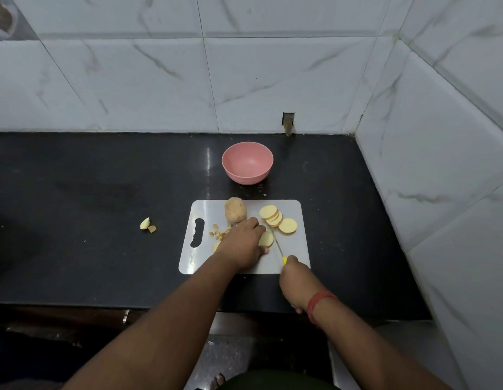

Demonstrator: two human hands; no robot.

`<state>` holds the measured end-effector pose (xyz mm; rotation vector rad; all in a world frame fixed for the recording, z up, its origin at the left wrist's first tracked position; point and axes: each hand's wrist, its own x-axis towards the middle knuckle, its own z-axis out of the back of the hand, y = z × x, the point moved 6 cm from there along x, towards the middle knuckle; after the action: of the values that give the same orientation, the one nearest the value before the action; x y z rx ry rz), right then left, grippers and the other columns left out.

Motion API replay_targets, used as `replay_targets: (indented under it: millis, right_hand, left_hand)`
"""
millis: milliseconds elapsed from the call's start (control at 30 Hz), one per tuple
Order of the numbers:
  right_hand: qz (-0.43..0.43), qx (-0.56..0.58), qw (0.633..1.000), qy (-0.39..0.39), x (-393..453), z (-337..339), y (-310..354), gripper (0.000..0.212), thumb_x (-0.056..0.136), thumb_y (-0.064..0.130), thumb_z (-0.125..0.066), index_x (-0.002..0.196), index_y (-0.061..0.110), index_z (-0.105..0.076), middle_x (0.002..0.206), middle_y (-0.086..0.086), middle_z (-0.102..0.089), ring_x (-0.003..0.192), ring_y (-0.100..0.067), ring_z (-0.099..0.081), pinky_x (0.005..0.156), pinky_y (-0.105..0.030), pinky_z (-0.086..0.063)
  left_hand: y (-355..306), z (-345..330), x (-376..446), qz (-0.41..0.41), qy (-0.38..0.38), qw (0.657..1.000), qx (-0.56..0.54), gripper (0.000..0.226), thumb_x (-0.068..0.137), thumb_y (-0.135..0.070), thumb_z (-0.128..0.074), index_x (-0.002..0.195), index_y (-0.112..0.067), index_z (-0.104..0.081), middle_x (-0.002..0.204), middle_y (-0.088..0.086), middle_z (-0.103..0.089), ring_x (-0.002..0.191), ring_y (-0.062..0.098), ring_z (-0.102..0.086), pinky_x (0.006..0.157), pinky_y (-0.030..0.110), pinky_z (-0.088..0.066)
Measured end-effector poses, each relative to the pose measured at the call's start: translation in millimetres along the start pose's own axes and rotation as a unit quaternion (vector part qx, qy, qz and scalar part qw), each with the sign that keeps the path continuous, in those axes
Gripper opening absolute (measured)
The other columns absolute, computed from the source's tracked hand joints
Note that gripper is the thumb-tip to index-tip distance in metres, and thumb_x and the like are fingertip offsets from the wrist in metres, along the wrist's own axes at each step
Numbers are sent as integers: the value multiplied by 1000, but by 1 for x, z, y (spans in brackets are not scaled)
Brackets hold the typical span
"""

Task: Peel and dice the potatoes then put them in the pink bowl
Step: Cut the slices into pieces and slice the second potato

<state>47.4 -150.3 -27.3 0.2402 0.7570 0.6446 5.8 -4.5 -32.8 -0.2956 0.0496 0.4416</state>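
Far left, on glossy black stone counter [104, 178]: two small potato scraps [147, 224], one pale wedge, one browner bit, well apart from the board.

Centre: white plastic cutting board [294, 249], flat, rounded corners, oval handle slot on its left side. Near the slot, a scatter of small diced pieces [218, 234] with tan skin on some faces.

At the board's far edge: unpeeled potato [235, 210], oval, matte brown skin, just beyond the left hand.

Left hand [242, 243], palm down, fingers curled over a peeled potato piece [265, 239], pressing it to the board; pale cut face turned right, toward the blade.

Just right of that piece: knife [278, 244], thin bright blade angled across the board, yellow handle gripped in the right hand [296, 282], fingers closed round it; red thread band at the wrist.

Far right part of the board: round slices [277, 218], pale yellow, smooth-faced, overlapping in a short fanned row, the largest lying flat at the right end.

Beyond the board, apart from it: pink bowl [247, 162], round, matte, upright on the counter, nothing visible inside.

Behind and at right: wall [160, 80] of large white marble-veined tiles meeting in a corner; small dark notch [288, 122] at the wall's base.
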Motion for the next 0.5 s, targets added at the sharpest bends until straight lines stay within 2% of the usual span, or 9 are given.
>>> replay_targets:
  millis: [33, 100, 133, 200, 267, 300, 367, 400, 500]
  right_hand:
    - [-5, -3, 1000, 3, -1, 0, 2, 9, 96, 5, -36, 101, 11, -33, 100, -16, -57, 83, -32, -62, 62, -32, -50]
    - [-20, -3, 1000, 6, 2, 0, 5, 14, 92, -1, -37, 100, 10, -35, 83, -11, -53, 58, -27, -56, 40, -27, -42]
    - [-23, -4, 1000, 8, 3, 1, 7, 16, 90, -3, -37, 100, 10, -36, 79, -10, -51, 53, -25, -53, 36, -25, -38]
    - [-11, -19, 1000, 9, 5, 2, 14, 14, 90, -2, -40, 95, 11, -38, 77, -11, -52, 55, -25, -55, 34, -23, -37]
    - [6, -13, 1000, 10, 8, 4, 19, 22, 93, 3, -41, 78, 18, -35, 86, -13, -55, 70, -26, -59, 44, -23, -42]
    - [11, -10, 1000, 18, 10, 3, 20, 24, 93, 5, -41, 75, 18, -33, 87, -13, -54, 71, -25, -58, 47, -22, -43]
    - [0, -17, 998, 55, 11, -2, 21, 13, 93, 0, -39, 88, 12, -38, 74, -9, -51, 52, -21, -51, 36, -16, -36]
    - [-10, -20, 998, 66, 10, -4, 22, 13, 92, -3, -39, 95, 10, -38, 68, -8, -49, 45, -19, -46, 33, -14, -32]
    - [-10, -10, 998, 58, 13, -5, 22, 15, 92, -3, -39, 89, 12, -39, 66, -8, -46, 46, -16, -43, 39, -20, -39]
  left_hand:
    - [1, 0, -1, 1, -1, 1000, -8, 58, 94, -42, -64, 143, -15, -48, 133, 4, -48, 122, 22, -46, 99, 37, -45]
    - [2, -2, -1, 1, -1, 1000, -10, 58, 94, -41, -64, 143, -14, -48, 133, 4, -48, 123, 22, -46, 101, 38, -44]
    - [2, -2, -1, 1, -2, 1000, -4, 55, 95, -40, -64, 141, -14, -50, 132, 4, -49, 122, 22, -46, 99, 38, -44]
    - [2, -2, -1, 5, -6, 1000, 3, 49, 95, -38, -64, 136, -14, -54, 128, 4, -50, 118, 22, -48, 96, 37, -46]
    - [1, -2, -1, 15, -9, 1000, 0, 47, 94, -39, -64, 133, -14, -57, 125, 3, -50, 115, 22, -49, 92, 39, -48]
    - [2, -2, -1, 21, -10, 1000, -3, 46, 93, -39, -64, 132, -15, -57, 123, 3, -50, 114, 22, -50, 91, 40, -49]
    - [2, -2, -1, 30, -13, 999, -9, 46, 93, -40, -64, 131, -14, -59, 122, 3, -51, 113, 23, -51, 91, 41, -50]
    - [1, -2, -2, 31, -15, 999, -11, 46, 93, -39, -64, 131, -14, -59, 122, 4, -51, 113, 23, -51, 91, 41, -50]
    - [0, -2, -3, 34, -21, 999, -17, 45, 94, -38, -63, 130, -12, -60, 122, 5, -52, 114, 23, -51, 91, 40, -49]
